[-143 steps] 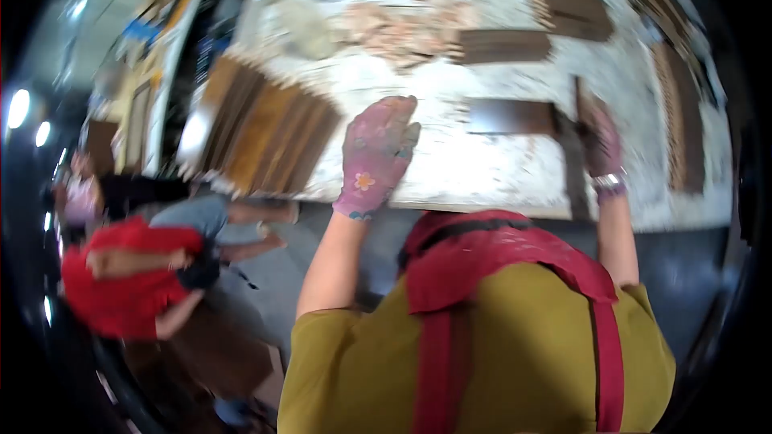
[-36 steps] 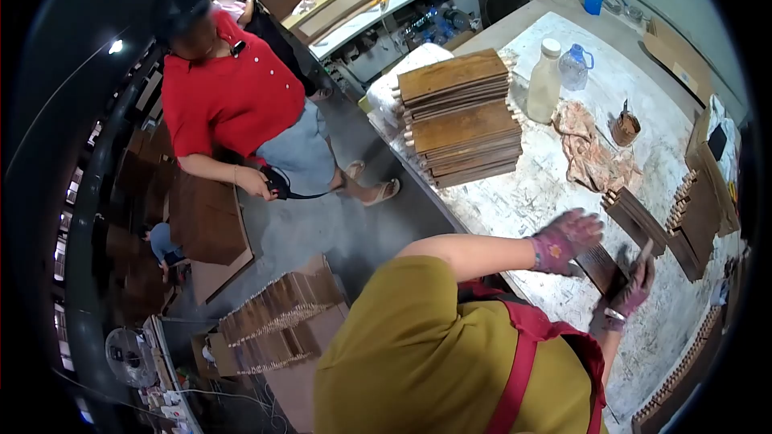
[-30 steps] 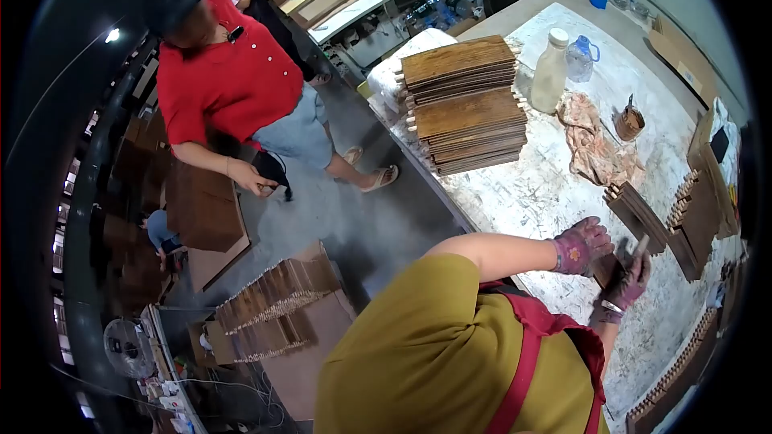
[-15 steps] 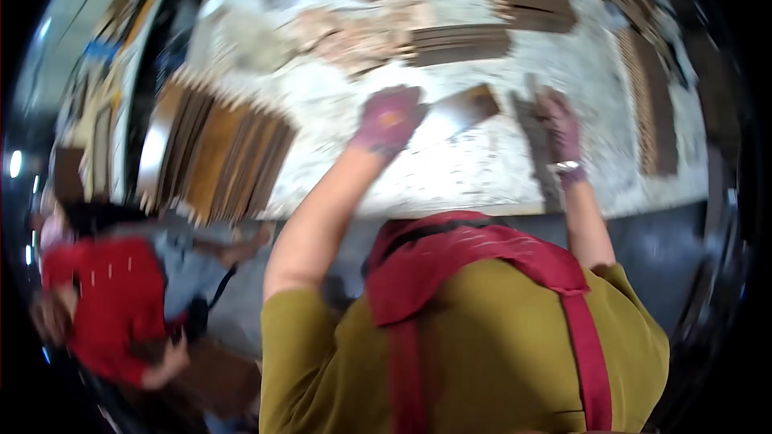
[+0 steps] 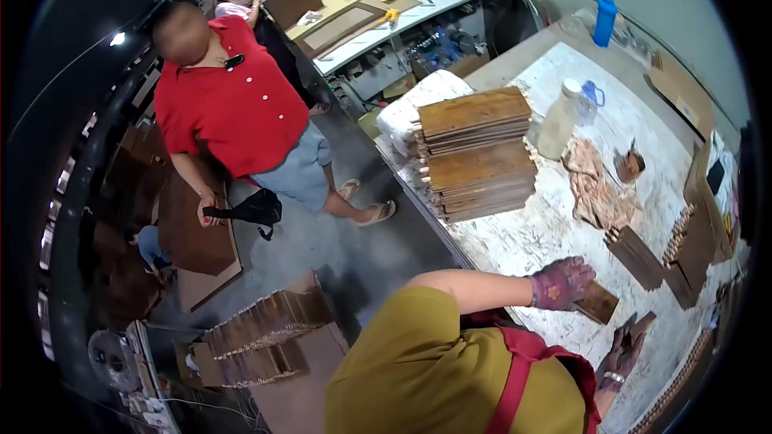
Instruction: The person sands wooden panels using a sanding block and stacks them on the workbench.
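My left hand, in a stained purple glove, is closed at the left end of a small brown wooden panel flat on the table. Its fingers bend over that end, partly hiding their grip. My right hand, gloved too, is closed around a narrow dark wooden piece near the table's front. Beyond the hands lie a stack of short dark wooden panels and a crumpled, stained cloth.
Toothed brown panels are piled in a tall stack at the table's left. Near them stand a cloudy bottle, a clear jug and a brown cup. A person in red stands in the aisle, holding a black bag.
My view has swung left, bringing the aisle and the standing person fully into sight. Both hands stay beside their wooden pieces.
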`<action>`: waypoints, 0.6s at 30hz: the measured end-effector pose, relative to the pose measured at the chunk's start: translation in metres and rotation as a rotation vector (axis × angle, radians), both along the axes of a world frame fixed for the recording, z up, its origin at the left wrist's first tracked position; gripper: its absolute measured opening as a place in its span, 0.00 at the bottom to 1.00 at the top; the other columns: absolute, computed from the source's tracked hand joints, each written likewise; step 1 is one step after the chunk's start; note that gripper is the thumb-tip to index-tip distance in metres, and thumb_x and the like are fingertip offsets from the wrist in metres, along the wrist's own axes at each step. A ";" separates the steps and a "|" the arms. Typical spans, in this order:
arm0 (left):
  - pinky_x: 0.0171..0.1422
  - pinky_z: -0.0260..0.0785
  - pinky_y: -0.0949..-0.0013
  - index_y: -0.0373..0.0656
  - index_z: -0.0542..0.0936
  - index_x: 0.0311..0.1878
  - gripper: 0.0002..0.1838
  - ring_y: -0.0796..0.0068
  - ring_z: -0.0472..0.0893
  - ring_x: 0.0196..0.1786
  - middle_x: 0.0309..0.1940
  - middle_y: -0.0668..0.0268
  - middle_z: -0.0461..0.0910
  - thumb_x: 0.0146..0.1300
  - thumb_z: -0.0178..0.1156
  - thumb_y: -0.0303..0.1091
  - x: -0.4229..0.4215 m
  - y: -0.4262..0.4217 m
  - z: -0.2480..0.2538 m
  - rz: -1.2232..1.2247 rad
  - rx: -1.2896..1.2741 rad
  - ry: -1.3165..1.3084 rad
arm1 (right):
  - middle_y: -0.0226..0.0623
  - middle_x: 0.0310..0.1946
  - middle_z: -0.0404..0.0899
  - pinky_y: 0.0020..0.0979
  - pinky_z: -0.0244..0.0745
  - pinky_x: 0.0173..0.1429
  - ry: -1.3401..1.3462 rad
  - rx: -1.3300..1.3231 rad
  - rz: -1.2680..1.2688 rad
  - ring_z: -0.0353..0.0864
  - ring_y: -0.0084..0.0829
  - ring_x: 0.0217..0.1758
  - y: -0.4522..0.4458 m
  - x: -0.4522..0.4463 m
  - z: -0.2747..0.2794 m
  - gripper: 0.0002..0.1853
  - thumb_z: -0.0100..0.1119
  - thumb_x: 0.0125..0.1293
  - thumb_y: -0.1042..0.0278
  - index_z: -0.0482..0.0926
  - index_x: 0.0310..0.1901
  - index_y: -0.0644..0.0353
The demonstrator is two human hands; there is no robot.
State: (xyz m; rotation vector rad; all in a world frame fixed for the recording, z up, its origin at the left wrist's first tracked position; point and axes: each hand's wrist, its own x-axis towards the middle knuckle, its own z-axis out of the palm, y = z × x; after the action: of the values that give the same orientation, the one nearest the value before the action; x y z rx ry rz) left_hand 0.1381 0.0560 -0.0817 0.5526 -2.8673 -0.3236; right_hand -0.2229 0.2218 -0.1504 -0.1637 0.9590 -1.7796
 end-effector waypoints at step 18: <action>0.83 0.36 0.45 0.53 0.63 0.75 0.39 0.53 0.49 0.81 0.79 0.56 0.52 0.65 0.52 0.62 0.084 -0.006 -0.050 -0.026 0.107 0.145 | 0.47 0.73 0.64 0.33 0.70 0.70 1.041 0.004 -0.030 0.70 0.39 0.69 -0.005 -0.028 -0.044 0.35 0.53 0.71 0.83 0.53 0.77 0.55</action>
State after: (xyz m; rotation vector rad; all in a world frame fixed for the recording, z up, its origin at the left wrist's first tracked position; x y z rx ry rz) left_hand 0.2221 0.0498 -0.1315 0.4898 -2.7310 -0.5027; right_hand -0.2513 0.2166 -0.1948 -1.1533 1.6711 -1.6870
